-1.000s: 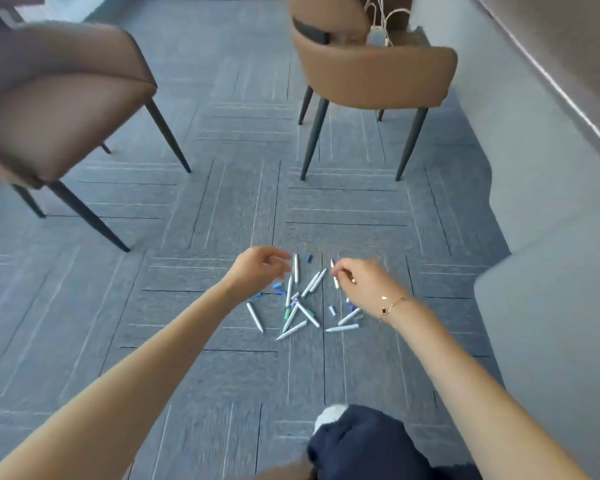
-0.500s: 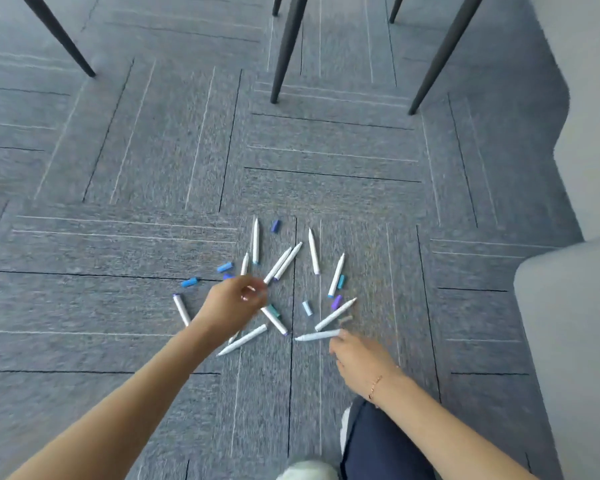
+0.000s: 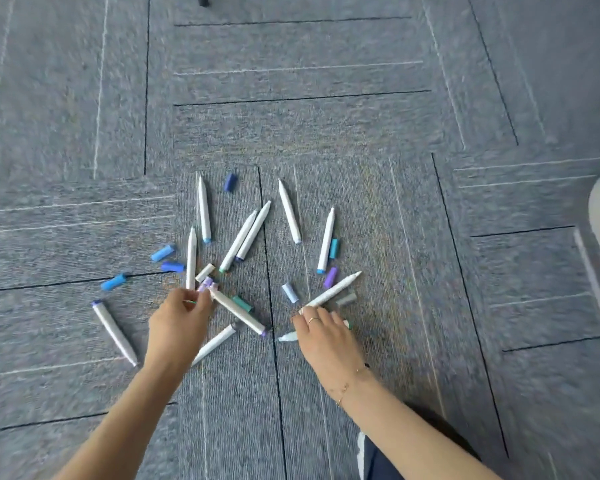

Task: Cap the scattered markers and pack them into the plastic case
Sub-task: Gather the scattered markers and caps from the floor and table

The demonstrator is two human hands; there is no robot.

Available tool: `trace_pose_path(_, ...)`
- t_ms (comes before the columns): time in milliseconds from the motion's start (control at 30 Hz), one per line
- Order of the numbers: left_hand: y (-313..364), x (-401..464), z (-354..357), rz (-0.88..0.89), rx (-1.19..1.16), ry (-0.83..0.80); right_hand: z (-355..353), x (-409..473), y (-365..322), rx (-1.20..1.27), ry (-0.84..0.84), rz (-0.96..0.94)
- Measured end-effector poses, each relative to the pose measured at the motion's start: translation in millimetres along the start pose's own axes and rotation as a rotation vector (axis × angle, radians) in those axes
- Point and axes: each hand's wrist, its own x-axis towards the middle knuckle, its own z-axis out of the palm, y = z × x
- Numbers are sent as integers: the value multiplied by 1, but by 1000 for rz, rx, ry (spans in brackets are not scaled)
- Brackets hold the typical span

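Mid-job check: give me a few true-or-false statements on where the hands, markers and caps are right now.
1. The markers lie on a carpeted floor. True.
2. The plastic case sits open beside the markers. False: no case is in view.
3. The left hand is at a light purple cap. True.
4. The right hand hangs high above the pile. False: it is down on the markers nearest the person.
5. A dark blue cap lies loose at the far side. True.
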Motion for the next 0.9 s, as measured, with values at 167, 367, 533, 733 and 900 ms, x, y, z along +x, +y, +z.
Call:
trace_pose_path(167, 2, -9, 17, 57, 15, -32, -11, -14, -5, 470, 156, 305)
trace_pose_path(367, -9, -13, 7, 93, 218, 33, -17, 23, 16, 904, 291, 999)
trace_pose_path(533, -18, -16, 1, -42, 282, 39, -12, 41, 22, 590, 183, 1003)
trace_pose_path(733, 5, -5, 17, -30, 220, -30, -14, 47, 39, 563, 92, 1065)
trace_pose_path(900, -4, 2, 15, -127, 204, -18, -53, 54, 40, 763, 239, 851)
